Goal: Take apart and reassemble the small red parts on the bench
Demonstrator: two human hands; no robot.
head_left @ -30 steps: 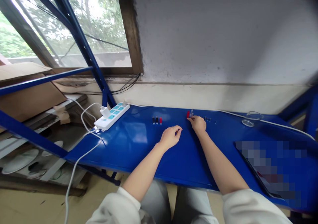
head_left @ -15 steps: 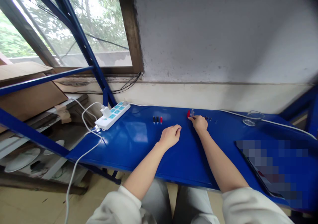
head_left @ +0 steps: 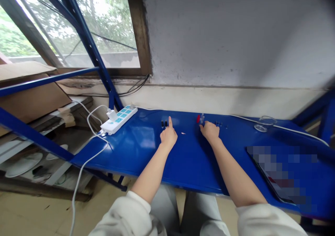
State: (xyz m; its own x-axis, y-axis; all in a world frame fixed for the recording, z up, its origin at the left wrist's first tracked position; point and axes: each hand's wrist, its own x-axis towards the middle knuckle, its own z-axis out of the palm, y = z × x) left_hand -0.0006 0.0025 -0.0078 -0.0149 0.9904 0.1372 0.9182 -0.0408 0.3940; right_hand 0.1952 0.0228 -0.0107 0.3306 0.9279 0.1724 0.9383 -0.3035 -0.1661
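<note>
My left hand (head_left: 168, 135) rests on the blue metal tabletop (head_left: 141, 155) with its index finger stretched out, and the fingertip is beside several small black and red terminal posts (head_left: 164, 123). That finger hides the spot where the red post stood. My right hand (head_left: 210, 131) lies farther right, its fingertips at a small clear plastic piece (head_left: 202, 119) next to a red part (head_left: 198, 119). Whether it grips the clear piece is hidden. A tiny pink scrap (head_left: 183, 133) lies between my hands.
A white power strip with teal sockets (head_left: 119, 119) and a plugged-in adapter stands at the left end, its white cable (head_left: 86, 162) trailing off the edge. Small dark parts (head_left: 218, 123), a glass ring (head_left: 260, 128) and a pixelated flat panel (head_left: 282, 173) lie to the right.
My left hand has shifted left and its index finger has straightened toward the posts, covering the red one. The pink scrap now shows. My right hand has barely moved.
</note>
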